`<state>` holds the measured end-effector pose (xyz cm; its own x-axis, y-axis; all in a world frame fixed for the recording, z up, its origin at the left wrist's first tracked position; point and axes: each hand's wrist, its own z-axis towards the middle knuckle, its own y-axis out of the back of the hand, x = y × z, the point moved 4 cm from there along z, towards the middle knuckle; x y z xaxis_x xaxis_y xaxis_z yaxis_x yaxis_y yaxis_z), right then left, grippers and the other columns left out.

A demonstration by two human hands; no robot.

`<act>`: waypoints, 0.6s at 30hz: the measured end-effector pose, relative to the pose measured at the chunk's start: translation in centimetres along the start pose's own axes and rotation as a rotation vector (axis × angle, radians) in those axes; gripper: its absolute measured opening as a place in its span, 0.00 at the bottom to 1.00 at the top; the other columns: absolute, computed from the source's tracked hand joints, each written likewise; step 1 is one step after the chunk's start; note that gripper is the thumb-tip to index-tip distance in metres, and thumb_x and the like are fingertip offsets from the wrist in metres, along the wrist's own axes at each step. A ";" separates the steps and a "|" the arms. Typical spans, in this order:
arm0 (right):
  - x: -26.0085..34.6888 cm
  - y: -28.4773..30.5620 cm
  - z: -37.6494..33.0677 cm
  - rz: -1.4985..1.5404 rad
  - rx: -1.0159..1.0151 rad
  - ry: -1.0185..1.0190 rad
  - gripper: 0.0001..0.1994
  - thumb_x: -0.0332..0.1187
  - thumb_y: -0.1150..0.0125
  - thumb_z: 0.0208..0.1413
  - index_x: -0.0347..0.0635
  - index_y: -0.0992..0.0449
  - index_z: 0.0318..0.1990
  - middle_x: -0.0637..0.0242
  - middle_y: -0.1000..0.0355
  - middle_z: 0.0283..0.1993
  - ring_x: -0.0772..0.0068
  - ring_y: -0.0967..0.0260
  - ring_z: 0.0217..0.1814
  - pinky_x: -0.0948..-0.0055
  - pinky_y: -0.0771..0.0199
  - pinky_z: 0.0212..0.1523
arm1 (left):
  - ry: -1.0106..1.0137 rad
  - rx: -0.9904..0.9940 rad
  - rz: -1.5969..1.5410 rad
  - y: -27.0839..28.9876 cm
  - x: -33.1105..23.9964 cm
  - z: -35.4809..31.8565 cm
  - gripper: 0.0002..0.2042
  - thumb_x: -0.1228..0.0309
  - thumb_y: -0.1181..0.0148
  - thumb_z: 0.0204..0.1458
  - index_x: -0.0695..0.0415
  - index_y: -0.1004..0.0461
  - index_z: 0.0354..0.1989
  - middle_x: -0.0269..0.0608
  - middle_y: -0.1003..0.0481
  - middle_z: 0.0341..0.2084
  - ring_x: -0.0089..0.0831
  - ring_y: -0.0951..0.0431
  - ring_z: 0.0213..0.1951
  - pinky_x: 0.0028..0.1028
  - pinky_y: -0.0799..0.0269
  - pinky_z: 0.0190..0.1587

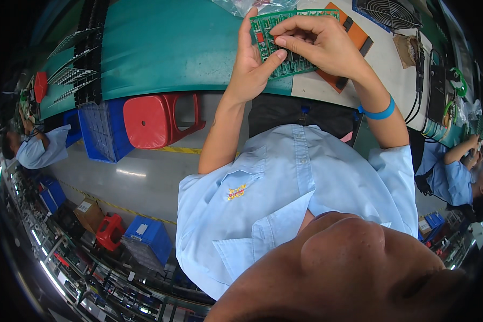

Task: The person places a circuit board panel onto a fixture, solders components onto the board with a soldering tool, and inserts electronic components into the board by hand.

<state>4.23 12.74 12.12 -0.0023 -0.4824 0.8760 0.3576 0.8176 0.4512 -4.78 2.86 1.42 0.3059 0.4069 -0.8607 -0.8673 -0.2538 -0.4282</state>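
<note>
A green circuit board (291,67) with many small repeated sections is held up over the edge of the workbench. My left hand (250,72) grips its left side, with the thumb across the face and the fingers along the edge. My right hand (327,45) is over the board, thumb and index finger pinched around a small red component (275,39), mostly hidden by the fingertips. Just left of that pinch, a red block-shaped part (261,37) sits on the board. A blue band (380,111) circles my right wrist.
An orange fixture (361,39) with dark bars lies right of the board, near a round fan grille (392,13). A clear plastic bag (241,6) lies behind. Below the green mat (166,53) stand a red stool (153,121) and blue crate (104,131). Co-workers sit on both sides.
</note>
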 end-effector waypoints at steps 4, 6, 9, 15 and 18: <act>-1.6 0.3 -0.3 0.028 -0.030 0.087 0.07 0.26 0.34 0.58 0.34 0.17 0.43 0.68 0.21 0.30 0.84 0.33 0.28 0.84 0.32 0.28 | 0.038 -0.005 -0.014 -0.2 -0.4 -0.1 0.45 0.89 0.47 0.57 0.48 0.68 0.77 0.51 0.36 0.64 0.36 0.28 0.58 0.28 0.30 0.58; -1.8 0.2 -0.3 -0.004 -0.027 0.064 0.07 0.25 0.34 0.58 0.34 0.17 0.43 0.68 0.21 0.30 0.84 0.33 0.27 0.84 0.32 0.27 | 0.057 -0.010 -0.019 -0.2 -0.5 -0.3 0.45 0.88 0.47 0.57 0.49 0.67 0.77 0.51 0.34 0.63 0.36 0.28 0.58 0.28 0.30 0.57; -2.0 0.1 -0.1 -0.102 -0.021 -0.010 0.07 0.25 0.34 0.57 0.34 0.17 0.42 0.68 0.22 0.29 0.83 0.34 0.26 0.84 0.33 0.27 | 0.084 -0.015 -0.026 -0.4 -0.7 -0.4 0.44 0.88 0.47 0.57 0.49 0.65 0.77 0.51 0.33 0.62 0.35 0.27 0.57 0.27 0.30 0.57; -0.9 -0.2 0.6 -0.181 -0.128 -0.098 0.07 0.22 0.34 0.55 0.34 0.17 0.42 0.66 0.20 0.34 0.79 0.29 0.29 0.84 0.29 0.30 | 0.088 -0.041 -0.032 -0.5 -0.8 -0.4 0.44 0.87 0.47 0.58 0.48 0.65 0.77 0.52 0.31 0.61 0.34 0.25 0.55 0.26 0.29 0.55; -2.5 1.9 2.3 -0.237 -0.234 0.161 0.07 0.25 0.37 0.54 0.34 0.18 0.39 0.61 0.21 0.30 0.68 0.29 0.26 0.75 0.28 0.29 | 0.139 -0.079 -0.063 -0.6 -1.0 -0.5 0.43 0.86 0.47 0.58 0.48 0.64 0.77 0.52 0.30 0.59 0.34 0.24 0.53 0.26 0.27 0.53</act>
<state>2.74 16.23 11.23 0.0295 -0.7085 0.7051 0.5690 0.5919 0.5709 -4.36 2.12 2.42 0.4147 0.3000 -0.8591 -0.8129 -0.3020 -0.4979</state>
